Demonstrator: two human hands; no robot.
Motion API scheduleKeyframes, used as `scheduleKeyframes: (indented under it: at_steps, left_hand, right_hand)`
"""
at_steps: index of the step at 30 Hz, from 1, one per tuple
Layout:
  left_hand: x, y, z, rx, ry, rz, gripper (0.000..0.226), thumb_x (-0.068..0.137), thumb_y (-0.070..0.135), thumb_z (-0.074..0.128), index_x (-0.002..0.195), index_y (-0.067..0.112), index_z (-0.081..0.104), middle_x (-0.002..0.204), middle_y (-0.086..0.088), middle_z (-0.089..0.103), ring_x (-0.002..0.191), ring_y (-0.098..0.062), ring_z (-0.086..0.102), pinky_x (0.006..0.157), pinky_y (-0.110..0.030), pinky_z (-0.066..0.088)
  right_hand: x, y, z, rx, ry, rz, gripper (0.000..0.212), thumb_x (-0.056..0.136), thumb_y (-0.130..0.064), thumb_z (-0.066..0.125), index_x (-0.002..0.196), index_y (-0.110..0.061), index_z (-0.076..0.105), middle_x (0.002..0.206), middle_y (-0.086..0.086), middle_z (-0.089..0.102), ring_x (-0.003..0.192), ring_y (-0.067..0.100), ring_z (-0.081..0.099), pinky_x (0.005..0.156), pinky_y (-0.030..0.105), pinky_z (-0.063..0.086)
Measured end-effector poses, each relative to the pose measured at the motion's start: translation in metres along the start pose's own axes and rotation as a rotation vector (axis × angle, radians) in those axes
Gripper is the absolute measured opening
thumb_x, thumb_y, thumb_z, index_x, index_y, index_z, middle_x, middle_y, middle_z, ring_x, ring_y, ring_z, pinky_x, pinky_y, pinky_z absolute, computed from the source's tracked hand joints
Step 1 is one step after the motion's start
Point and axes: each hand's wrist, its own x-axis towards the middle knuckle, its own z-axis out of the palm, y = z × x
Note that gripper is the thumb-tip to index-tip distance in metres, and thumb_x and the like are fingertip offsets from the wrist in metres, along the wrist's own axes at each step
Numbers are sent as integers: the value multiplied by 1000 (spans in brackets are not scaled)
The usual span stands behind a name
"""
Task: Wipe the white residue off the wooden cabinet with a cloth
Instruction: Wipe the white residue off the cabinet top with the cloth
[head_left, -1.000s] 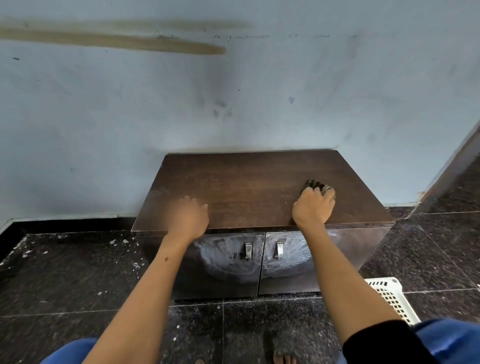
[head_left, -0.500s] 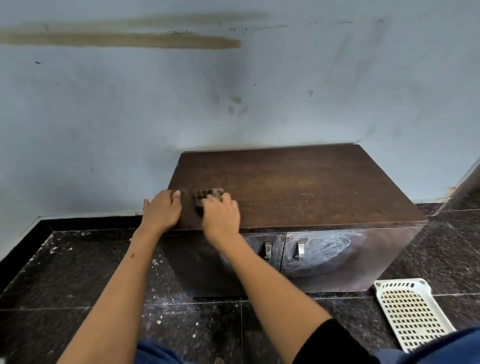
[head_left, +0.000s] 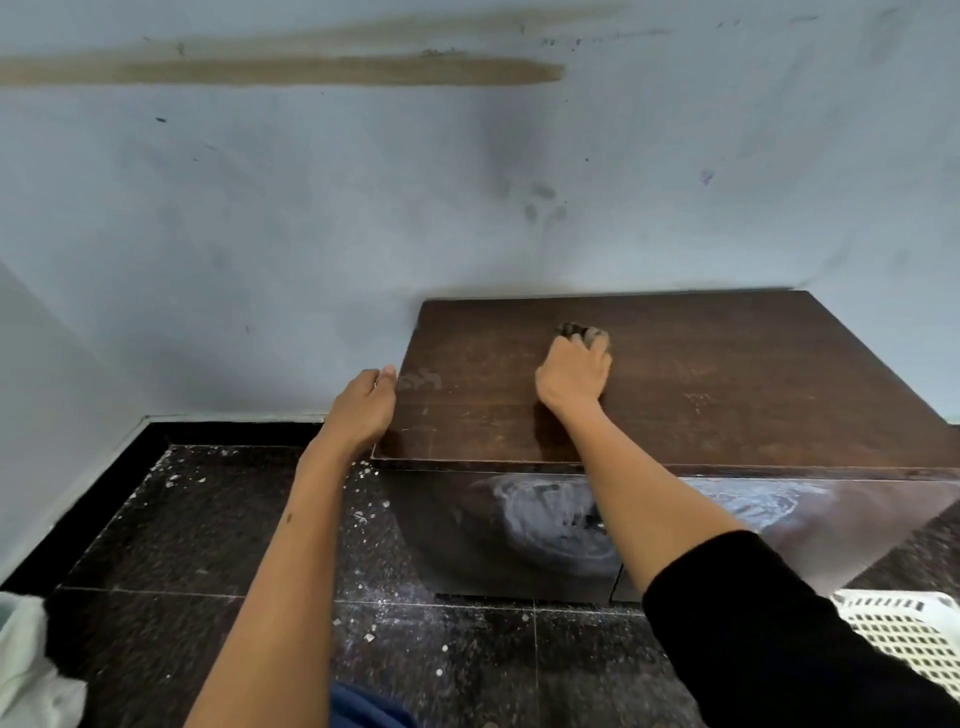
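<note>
On the cabinet (head_left: 675, 395) top, right hand (head_left: 573, 375) fisted round bunched cloth (head_left: 577, 331), left hand (head_left: 363, 408) loosely curled, empty.

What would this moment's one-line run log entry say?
step: wiping cabinet top | right hand: grips cloth | left hand: rests at left edge | white residue: on front doors

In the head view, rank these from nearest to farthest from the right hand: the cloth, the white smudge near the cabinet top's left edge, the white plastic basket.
1. cloth: gripped under the right hand, on the cabinet top.
2. white smudge: on the top near its left edge, beside the left hand.
3. white plastic basket: on the floor, lower right corner.
</note>
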Motion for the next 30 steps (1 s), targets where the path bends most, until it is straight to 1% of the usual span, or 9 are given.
scheduleKeyframes:
  at_steps: [3,5,6,7,10,13,19,24,30]
  left_hand:
    - [-1,2,-3,-64,5,0,45,102,39,24,127,11,50,143,-10,42,131,-25,38,102,-34,29]
    - [0,0,-4,-81,-3,-15,33,102,40,24,100,26,54,141,-12,44,130,-25,39,95,-32,29]
    - [0,-1,-5,-85,-7,-17,32,102,41,24,95,28,53,140,-13,44,130,-26,40,93,-32,29]
    - [0,-2,-5,-88,-5,-17,34,102,42,24,98,26,54,140,-13,45,130,-26,40,94,-33,30]
    - [1,-4,-4,-102,32,-27,48,101,43,25,127,11,51,142,-12,43,132,-26,38,103,-35,29]
    - [4,-3,-3,-134,53,-3,50,101,42,25,133,9,47,141,-11,45,131,-25,39,102,-32,28]
    - [9,-3,6,-199,66,7,48,102,38,24,134,10,45,141,-9,45,132,-21,38,102,-27,27]
    - [18,5,20,-218,69,-14,51,101,42,23,136,11,43,142,-9,44,133,-24,37,104,-32,29]
    - [25,22,31,-118,28,3,49,101,44,20,127,14,49,141,-9,44,136,-26,32,116,-42,18]
  right_hand:
    - [-8,-43,12,39,-83,-202,34,90,-23,51,121,-10,56,136,9,48,132,36,27,105,43,28]
    - [-16,-70,19,53,-147,-335,34,91,-25,50,123,-12,55,136,7,48,131,35,27,104,44,29]
    - [-22,-81,23,63,-174,-396,34,92,-25,48,123,-13,55,136,6,48,131,35,28,103,44,30]
    - [-28,-90,26,77,-197,-449,33,93,-24,48,123,-14,56,135,5,49,129,34,29,102,43,30]
    - [-59,-104,30,109,-222,-580,31,92,-20,48,121,-17,57,132,1,52,124,33,32,97,41,32]
    - [-90,-103,34,146,-167,-662,35,90,-17,51,125,-18,54,137,-1,48,125,31,31,97,39,31]
    - [-65,-110,45,181,-136,-649,30,94,-18,47,122,-20,56,132,-3,52,122,28,34,93,35,33]
    - [-13,-122,52,121,-161,-553,23,95,-23,45,113,-19,59,126,-1,56,123,27,36,95,36,34]
    - [47,-89,40,57,-149,-355,37,92,-17,48,129,-18,54,137,6,49,133,29,29,104,40,31]
